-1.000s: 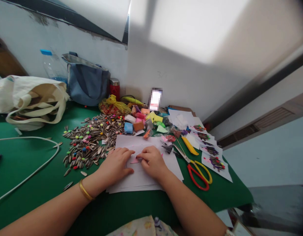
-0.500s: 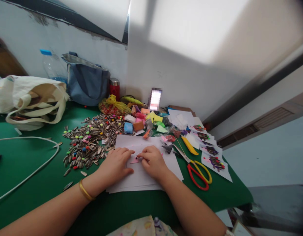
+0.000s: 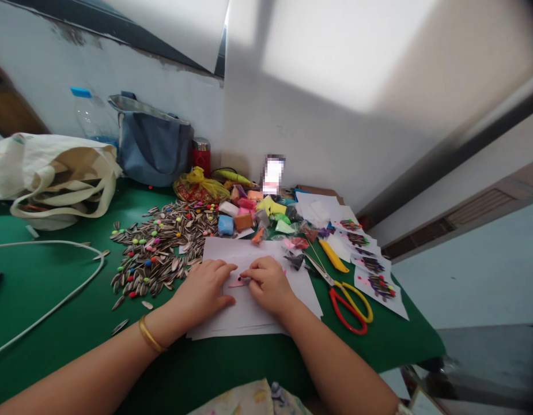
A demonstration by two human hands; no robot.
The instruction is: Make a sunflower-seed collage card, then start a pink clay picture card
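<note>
**Hands pressed on a pink paper scrap**

On the white paper sheets [image 3: 249, 311] at the near edge of the green worktop [image 3: 54, 300], both hands met over a small pink scrap [image 3: 236, 283]. The left hand [image 3: 203, 291] lay flat and loosely spread, palm down, fingers pinning the sheets just beside the scrap; a thin gold bangle [image 3: 150, 335] circled its wrist. The right hand [image 3: 270, 285] was curled, fingertips bunched narrowly and pressing on the scrap's edge; whether it pinched anything I could not tell.

Left of the sheets lay a loose heap of striped sunflower seeds [image 3: 162, 248] dotted with small bright clay balls. Soft blocks of coloured clay [image 3: 244, 216] sat behind the sheets. To the right lay scissors [image 3: 348, 300] with red and yellow loop handles, near small white cards [image 3: 378, 282] bearing dark seed patterns.
</note>
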